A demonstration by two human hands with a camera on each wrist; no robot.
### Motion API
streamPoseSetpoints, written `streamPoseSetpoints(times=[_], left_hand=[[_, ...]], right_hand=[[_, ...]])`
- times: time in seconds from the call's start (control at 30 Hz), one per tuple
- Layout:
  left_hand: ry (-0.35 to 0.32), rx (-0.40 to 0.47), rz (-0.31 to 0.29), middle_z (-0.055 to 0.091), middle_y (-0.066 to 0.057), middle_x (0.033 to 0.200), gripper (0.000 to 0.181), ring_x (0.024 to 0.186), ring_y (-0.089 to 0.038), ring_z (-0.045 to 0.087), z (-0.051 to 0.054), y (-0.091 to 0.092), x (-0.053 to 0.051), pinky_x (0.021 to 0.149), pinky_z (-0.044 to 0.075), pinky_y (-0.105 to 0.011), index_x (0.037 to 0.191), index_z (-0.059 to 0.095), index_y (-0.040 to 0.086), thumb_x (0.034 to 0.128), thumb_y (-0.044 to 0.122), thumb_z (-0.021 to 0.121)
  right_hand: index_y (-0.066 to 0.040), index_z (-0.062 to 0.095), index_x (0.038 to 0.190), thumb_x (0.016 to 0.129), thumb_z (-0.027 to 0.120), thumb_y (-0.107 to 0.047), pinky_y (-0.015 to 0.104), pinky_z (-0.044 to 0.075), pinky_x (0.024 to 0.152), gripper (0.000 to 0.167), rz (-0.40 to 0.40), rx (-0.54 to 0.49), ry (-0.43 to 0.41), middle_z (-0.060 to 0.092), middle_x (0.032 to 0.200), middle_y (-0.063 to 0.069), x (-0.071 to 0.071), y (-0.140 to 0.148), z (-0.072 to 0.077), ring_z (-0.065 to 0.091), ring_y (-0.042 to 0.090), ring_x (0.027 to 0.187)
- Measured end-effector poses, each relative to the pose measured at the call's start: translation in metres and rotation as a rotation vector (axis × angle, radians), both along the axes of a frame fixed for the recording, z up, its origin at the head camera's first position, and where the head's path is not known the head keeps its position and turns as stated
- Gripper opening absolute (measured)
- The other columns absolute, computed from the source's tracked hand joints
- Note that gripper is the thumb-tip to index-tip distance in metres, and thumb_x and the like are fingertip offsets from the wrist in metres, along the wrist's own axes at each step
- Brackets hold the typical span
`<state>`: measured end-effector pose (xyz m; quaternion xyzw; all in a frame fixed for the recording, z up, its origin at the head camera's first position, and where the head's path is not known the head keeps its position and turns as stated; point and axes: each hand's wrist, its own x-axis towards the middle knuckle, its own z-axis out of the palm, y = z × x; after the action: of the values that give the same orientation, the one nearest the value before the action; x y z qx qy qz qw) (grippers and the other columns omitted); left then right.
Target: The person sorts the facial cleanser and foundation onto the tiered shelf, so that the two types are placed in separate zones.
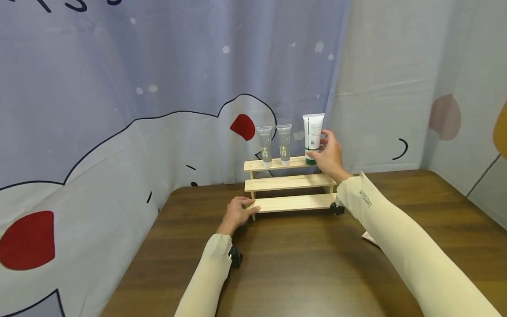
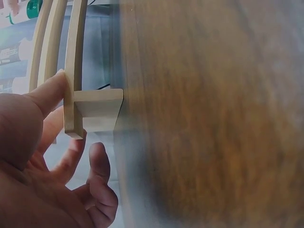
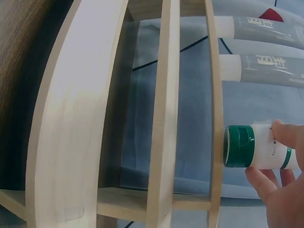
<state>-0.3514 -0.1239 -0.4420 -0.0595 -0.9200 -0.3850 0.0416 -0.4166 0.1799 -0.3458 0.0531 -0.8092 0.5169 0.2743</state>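
Right hand [image 1: 330,156] fingers pinch the white tube [image 1: 313,134] at the rack's [image 1: 291,182] back-right corner, likely placing it; left hand [image 1: 236,214] grips front-left; release gently.

White tube [image 3: 262,146] "120g" — grey tubes [image 1: 284,144] "清"

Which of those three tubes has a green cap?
The larger white tube, rightmost in the head view, held in the person's right grip; the two grey tubes to its left have white caps.

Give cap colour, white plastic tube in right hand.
Dark green, round cap; right wrist view shows it best.
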Motion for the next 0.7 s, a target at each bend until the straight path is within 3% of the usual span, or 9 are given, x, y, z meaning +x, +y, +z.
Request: streamPoseSetpoints(times=[0.4, 0.7], left_hand=[[0.015, 0.001, -0.023, 0.058, -0.015, 0.135, 0.041, 0.13, -0.039, 0.049, -0.0004, -0.001, 0.0008, 0.106, 0.041, -0.05, 0.124, 0.071, 0.011, 0.0882, 0.029, 0.077], [0.006, 0.004, -0.012, 0.058, -0.014, 0.135, 0.041, 0.129, -0.039, 0.049, -0.0016, -0.0008, -0.0001, 0.106, 0.041, -0.05, 0.124, 0.071, 0.011, 0.0876, 0.029, 0.078]], right_hand=[[-0.003, 0.036, 0.145, 0.081, 0.079, 0.001, 0.047, 0.052, 0.092, 0.077, 0.004, 0.008, -0.028, 0.057, 0.122, 0.024, -0.0068, -0.0007, -0.0031, 0.061, 0.038, 0.108], [0.0, 0.036, 0.145, 0.087, 0.077, -0.007, 0.049, 0.051, 0.093, 0.071, 0.041, 0.041, -0.057, 0.054, 0.124, 0.024, -0.0067, 0.0046, -0.0086, 0.059, 0.039, 0.112]])
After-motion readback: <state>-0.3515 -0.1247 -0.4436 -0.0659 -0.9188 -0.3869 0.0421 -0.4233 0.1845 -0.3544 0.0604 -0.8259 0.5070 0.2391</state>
